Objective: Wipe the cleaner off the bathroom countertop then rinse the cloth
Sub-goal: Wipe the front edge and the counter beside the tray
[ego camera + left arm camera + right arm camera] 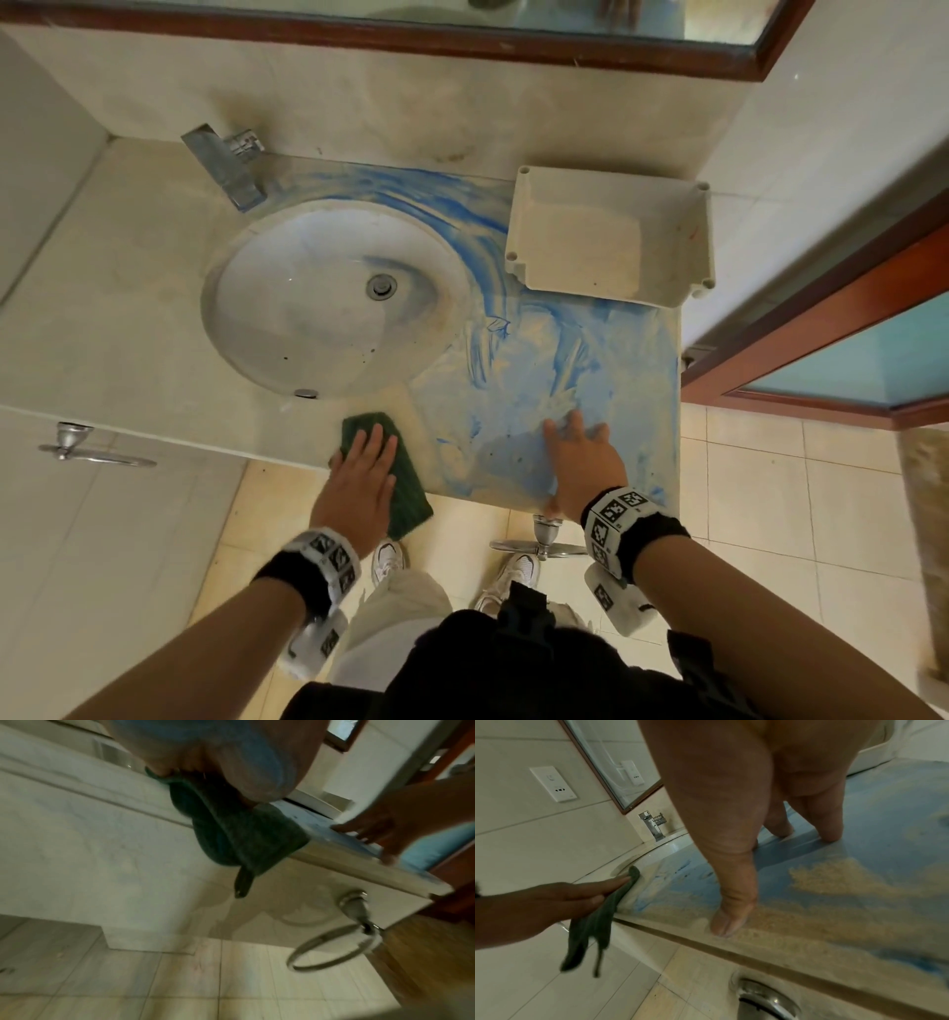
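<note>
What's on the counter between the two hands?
Only countertop, no objects. Between the left hand on the green cloth and the right hand, smeared blue cleaner shows in the head view.

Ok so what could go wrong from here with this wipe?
The green cloth hangs partly over the counter's front edge under the flat left hand, so it might slip to the floor. The right hand rests in the blue cleaner and may smear it. A wide stroke could bump the white tray.
</note>
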